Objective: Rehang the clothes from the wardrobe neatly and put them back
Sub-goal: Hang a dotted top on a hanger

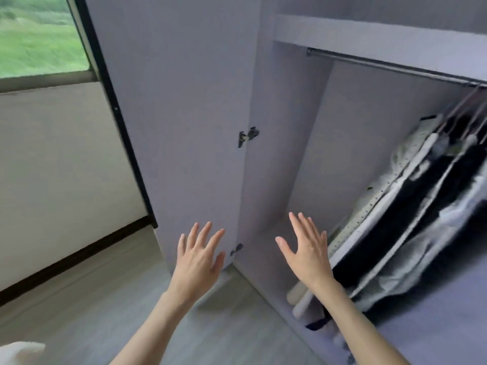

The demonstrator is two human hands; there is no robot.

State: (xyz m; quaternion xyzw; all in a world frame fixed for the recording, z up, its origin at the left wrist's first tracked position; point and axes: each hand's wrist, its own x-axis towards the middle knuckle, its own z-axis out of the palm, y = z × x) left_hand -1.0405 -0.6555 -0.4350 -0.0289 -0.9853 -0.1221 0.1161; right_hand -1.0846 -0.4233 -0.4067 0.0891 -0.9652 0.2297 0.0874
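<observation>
- Our left hand (198, 255) and right hand (307, 252) are spread, grasping nothing.
- The soft black and white hanging clothes (411, 206), far right, look light; we should grip their hangers.

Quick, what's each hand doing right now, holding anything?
Left hand: open, fingers spread, holding nothing, raised before the wardrobe door.
Right hand: open, fingers spread, holding nothing, short of the hanging clothes.

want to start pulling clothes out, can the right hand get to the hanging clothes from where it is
Probably yes. The right hand is open and holds nothing, the wardrobe door is swung wide, and nothing lies between the hand and the hanging clothes to its right.
</observation>
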